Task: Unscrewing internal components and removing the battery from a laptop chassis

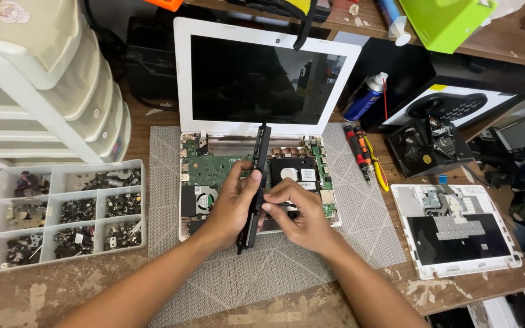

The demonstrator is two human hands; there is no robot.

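A white laptop [183,79] lies open on a grey mat, its keyboard cover off and the green circuit board [211,167] bare. Above its base, both hands hold a long narrow black battery pack [260,149] upright on its edge. My left hand [232,203] wraps around the pack's left side. My right hand [296,212] pinches its lower part from the right. A black hard drive [296,173] sits in the base just behind my right hand.
A clear compartment tray [62,212] of screws stands at the left, with white plastic drawers [44,85] behind it. Screwdrivers [360,152], a spray can [364,97], a black bracket [426,149] and the removed white cover [457,228] lie at the right.
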